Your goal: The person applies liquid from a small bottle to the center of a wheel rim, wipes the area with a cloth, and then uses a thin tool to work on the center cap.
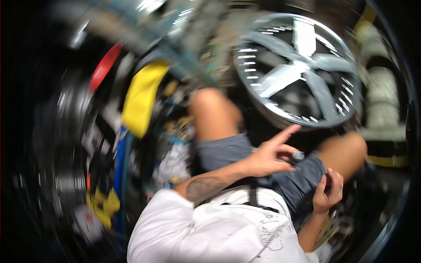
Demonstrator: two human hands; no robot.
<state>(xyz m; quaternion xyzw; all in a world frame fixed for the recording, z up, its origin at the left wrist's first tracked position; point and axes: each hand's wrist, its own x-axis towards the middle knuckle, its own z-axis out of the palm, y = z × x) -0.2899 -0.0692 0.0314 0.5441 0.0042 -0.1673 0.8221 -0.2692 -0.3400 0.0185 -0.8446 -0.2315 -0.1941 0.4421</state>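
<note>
My left hand (pixel 271 157) reaches across my lap from the left, its forearm tattooed. One finger is stretched toward the wheel, while the others are bent around a small grey metallic piece (pixel 298 156), too blurred to name. My right hand (pixel 329 193) is over my right thigh with its fingers curled toward the thumb. Whether something small is between them is hidden. Beyond my knees lies a shiny five-spoke wheel rim (pixel 302 65), face up. Neither hand touches it.
On the left are a yellow cloth-like piece (pixel 145 98), a red strip (pixel 106 68), a blue upright bar (pixel 119 171) and blurred rims. Crumpled white material (pixel 173 162) lies beside my left leg. A pale ribbed tube-shaped object (pixel 381 92) stands at the far right.
</note>
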